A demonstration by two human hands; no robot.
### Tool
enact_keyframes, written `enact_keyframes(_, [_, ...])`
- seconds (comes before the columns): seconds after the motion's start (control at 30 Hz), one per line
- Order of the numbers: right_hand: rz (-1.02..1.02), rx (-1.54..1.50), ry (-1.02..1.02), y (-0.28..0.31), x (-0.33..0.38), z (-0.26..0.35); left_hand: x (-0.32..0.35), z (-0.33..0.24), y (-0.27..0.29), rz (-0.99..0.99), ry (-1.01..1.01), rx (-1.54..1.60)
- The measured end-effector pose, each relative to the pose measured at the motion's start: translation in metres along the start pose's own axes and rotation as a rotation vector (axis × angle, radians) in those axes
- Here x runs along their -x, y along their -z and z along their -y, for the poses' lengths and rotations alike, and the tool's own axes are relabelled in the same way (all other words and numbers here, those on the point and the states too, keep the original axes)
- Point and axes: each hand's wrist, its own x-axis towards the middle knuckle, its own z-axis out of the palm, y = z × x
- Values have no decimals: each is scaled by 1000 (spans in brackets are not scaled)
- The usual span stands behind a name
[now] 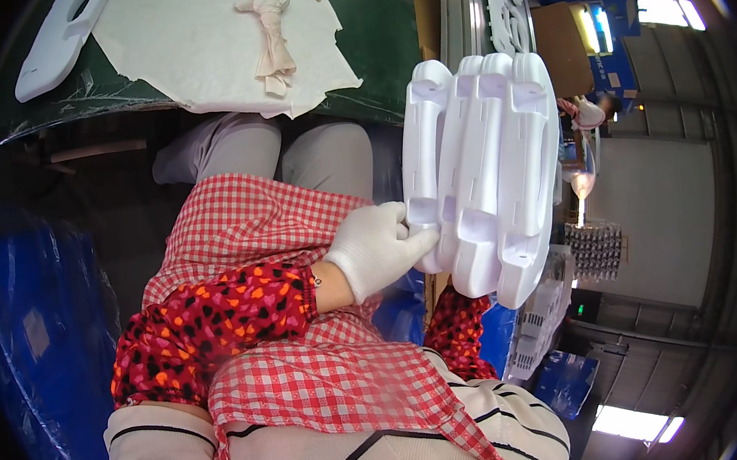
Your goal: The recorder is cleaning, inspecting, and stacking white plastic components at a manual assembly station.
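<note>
Stack of white moulded plastic trays (485, 176) held upright over the lap, beside the green table (378, 36). Left hand (376, 248), in a white glove, closed on the stack's lower edge, thumb across the nearest tray. Right hand hidden behind the stack; grip cannot be told. Judgement: keeping the edges squared and both ends supported should stop the trays fanning apart.

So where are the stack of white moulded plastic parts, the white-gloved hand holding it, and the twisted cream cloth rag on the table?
stack of white moulded plastic parts (490, 167), head view, middle piece.
white-gloved left hand (376, 248), head view, back of glove.
twisted cream cloth rag (271, 37), head view, its middle.
</note>
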Motion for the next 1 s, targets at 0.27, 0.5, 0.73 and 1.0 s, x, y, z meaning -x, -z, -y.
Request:
enact_keyframes(0.27, [62,17,19,26,-33,0,4,15,-6,-46,-81,-105])
enact_keyframes(0.5, [-160,-162,-215,64,39,21,7,12,-4,-29,-92,-81])
enact_keyframes(0.73, [-277,-251,-353,94,77,29,7,10,-1,-24,-61,-164])
enact_keyframes(1.0, [-276,-206,-412,98,99,27,4,15,0,-10,-10,-172])
